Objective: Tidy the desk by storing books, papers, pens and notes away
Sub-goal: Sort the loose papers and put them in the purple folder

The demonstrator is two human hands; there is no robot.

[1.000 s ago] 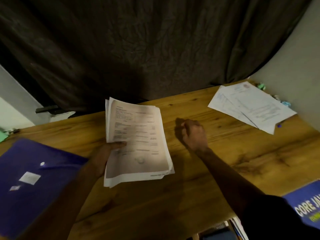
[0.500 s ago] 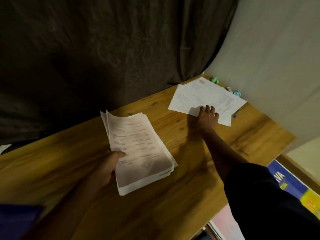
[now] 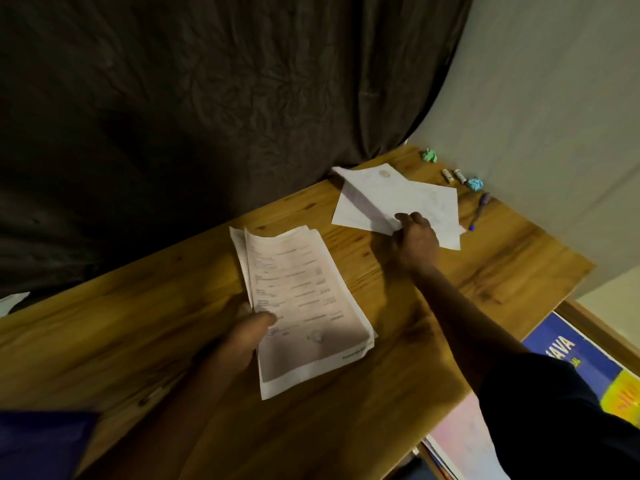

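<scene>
Right hand (image 3: 415,242) pinches loose sheets (image 3: 398,199) near desk (image 3: 519,271) corner.

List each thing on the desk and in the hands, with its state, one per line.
Left hand: closed on the paper stack, thumb on top.
Paper stack: held, fanned at its far edge.
Right hand: grip on the near edge of the loose sheets.
Loose sheets: overlapping on the desk, one fold raised.
Pen: lying flat, untouched.
Crumpled notes: balled up near the wall.
</scene>
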